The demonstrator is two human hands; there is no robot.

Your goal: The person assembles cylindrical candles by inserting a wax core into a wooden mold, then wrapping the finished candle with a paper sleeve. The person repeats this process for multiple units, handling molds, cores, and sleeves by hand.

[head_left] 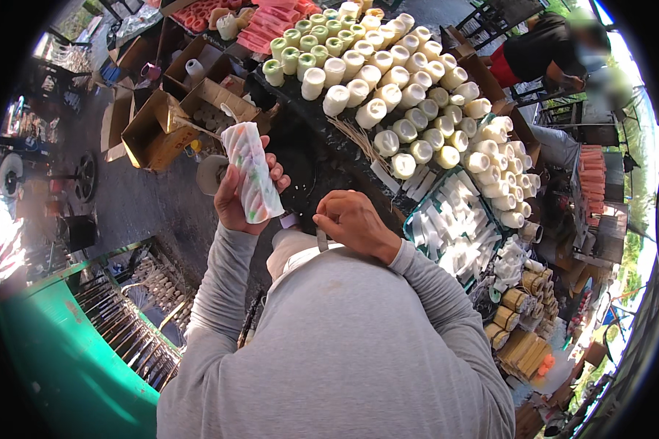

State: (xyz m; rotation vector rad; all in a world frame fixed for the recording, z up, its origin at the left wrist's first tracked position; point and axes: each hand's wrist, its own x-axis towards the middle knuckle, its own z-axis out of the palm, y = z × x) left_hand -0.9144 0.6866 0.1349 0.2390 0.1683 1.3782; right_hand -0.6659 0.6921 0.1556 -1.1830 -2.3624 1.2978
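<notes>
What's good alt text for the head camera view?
A person's left hand holds a pale, spiral-patterned candle with green and orange flecks; the right hand is curled near the waist. Ahead right are rows of pale cylinders, ahead left open cardboard boxes.

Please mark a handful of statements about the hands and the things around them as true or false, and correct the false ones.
1. The left hand holds a twisted pale piece with orange and green marks. True.
2. The right hand grips that piece too. False: the right hand is apart from it, in front of the body.
3. Pale green cylinders sit beside cream cylinders. True.
4. The sleeves are bright red. False: the sleeves are grey.
5. An open cardboard box is to the left of the left hand. True.
6. The pinkish-red pieces lie near the picture's lower edge. False: they lie near its upper edge.
</notes>
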